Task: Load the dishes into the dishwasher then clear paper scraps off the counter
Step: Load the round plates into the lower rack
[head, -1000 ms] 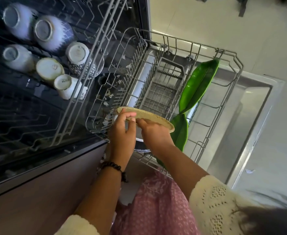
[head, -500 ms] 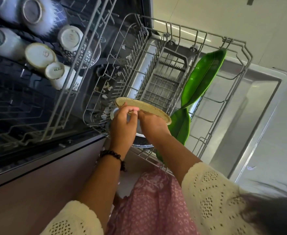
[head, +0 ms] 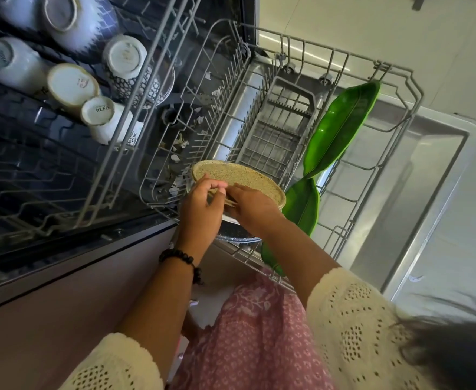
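Your left hand (head: 200, 208) and right hand (head: 252, 206) pinch the speckled plate (head: 239, 177) above the lower rack (head: 399, 114); an upturned cup (head: 101, 112) reads "VISTA"; pale tiled floor (head: 399, 32) beyond.

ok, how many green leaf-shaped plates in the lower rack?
2: one green leaf-shaped plate stands at the lower rack's far right side, the other right of the hands. More may be hidden.

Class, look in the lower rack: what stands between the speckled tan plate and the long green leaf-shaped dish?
In the head view, the grey cutlery basket stands between the speckled tan plate and the long green leaf-shaped dish, inside the lower rack.
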